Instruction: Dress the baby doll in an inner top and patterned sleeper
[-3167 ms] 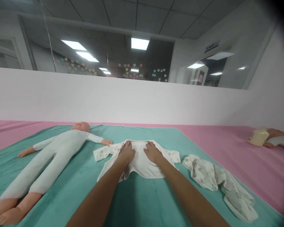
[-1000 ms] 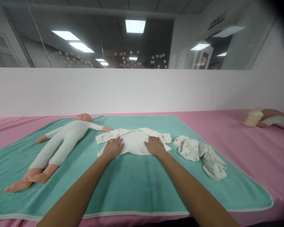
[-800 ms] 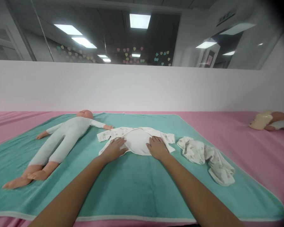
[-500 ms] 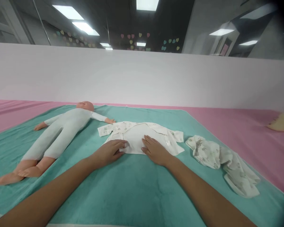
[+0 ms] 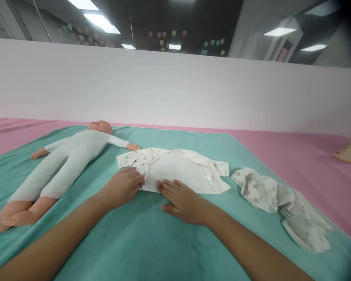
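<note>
A baby top (image 5: 178, 171) lies open on a blue-green towel (image 5: 152, 246)

The white baby top is right in front of the person, with both sleeves out to the sides. It has small prints on it. The left hand (image 5: 120, 188) lies low and flat at the top's near left corner. Its fingers are on the cloth, close together. I cannot tell if they pinch the cloth or just rest there. The right hand (image 5: 181, 203) is open, with its fingers spread. Its fingertips reach the bottom edge of the top, and the rest of the hand lies on the towel. The two hands are near each other, and the top lies mostly past them.

A baby doll (image 5: 71, 168) in a pale suit lies on its back to the left. One doll hand (image 5: 133, 147) is just beside the top's sleeve. A crumpled printed cloth (image 5: 276, 203) lies to the right of the top, near it but not touching. The towel sits on a pink sheet (image 5: 298, 150), in front of a white wall (image 5: 169, 89).
</note>
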The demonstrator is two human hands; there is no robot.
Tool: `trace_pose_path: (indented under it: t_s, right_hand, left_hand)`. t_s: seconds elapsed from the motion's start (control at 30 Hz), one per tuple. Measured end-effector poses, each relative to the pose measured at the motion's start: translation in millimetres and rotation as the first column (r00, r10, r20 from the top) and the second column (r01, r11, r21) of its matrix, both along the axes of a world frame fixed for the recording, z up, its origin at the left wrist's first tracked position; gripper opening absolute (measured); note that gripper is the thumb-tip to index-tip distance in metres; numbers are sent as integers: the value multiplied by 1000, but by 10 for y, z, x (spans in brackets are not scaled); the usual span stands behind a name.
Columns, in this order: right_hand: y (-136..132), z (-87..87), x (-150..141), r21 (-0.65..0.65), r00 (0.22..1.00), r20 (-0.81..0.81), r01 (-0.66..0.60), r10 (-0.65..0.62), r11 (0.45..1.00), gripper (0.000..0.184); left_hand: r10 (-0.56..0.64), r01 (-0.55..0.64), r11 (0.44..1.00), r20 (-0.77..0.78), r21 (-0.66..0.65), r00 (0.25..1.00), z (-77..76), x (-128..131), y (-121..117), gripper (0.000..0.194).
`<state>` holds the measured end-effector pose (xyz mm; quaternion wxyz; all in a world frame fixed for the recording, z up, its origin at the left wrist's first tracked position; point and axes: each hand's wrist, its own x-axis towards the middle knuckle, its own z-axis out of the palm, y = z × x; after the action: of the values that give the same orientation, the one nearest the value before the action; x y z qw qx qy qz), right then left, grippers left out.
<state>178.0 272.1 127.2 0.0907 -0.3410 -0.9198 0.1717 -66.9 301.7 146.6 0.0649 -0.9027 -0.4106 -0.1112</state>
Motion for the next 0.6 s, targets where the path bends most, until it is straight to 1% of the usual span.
trace_pose_path:
  t_s: [0.1,0.2,0.27,0.3,0.33,0.37,0.4,0.43,0.47,0.53,0.57,0.6]
  right_hand:
    - [-8,-2,-19,8,998,-18,-53,54,999,56]
    - [-43,8,-73,32,990,-74,-118,120,992,53]
    - [-65,17,-110,22,975,-154,-158,160,987,46]
    - [-66,17,-120,3,965,-211,-161,158,987,42]
    - [-55,13,-121,-19,953,-274,-141,131,990,38]
    - [-32,2,-111,-38,939,-335,-93,75,995,36]
    - [5,-14,-89,-47,923,-385,-13,-6,999,35]
    - [54,-36,-54,-39,903,-418,89,-97,995,35]
    - [113,-63,-8,-10,884,-429,199,-184,980,36]
    - [241,-124,106,84,868,-381,377,-320,922,41]
    - [301,-154,168,131,871,-325,427,-369,894,46]
    - [353,-182,227,165,877,-254,455,-408,875,50]
  left_hand:
    - [115,-115,993,-34,-16,993,26,-13,-55,20]
    - [238,-238,971,-6,-8,971,21,20,-109,24]
    - [308,-307,951,108,-23,945,25,98,-118,30]
    - [315,-311,949,188,-49,930,33,160,-108,32]
    - [304,-293,953,268,-81,914,43,238,-85,33]
    - [285,-261,958,336,-114,898,51,334,-49,34]
    - [264,-225,964,385,-144,884,51,445,1,35]
    - [247,-192,966,408,-172,879,40,566,65,36]
    - [236,-168,966,403,-197,884,13,692,140,39]
    - [217,-138,959,332,-247,918,-90,928,304,44]
    - [196,-126,957,261,-261,945,-162,1023,380,46]
    - [178,-115,956,224,-271,958,-240,1096,443,47]
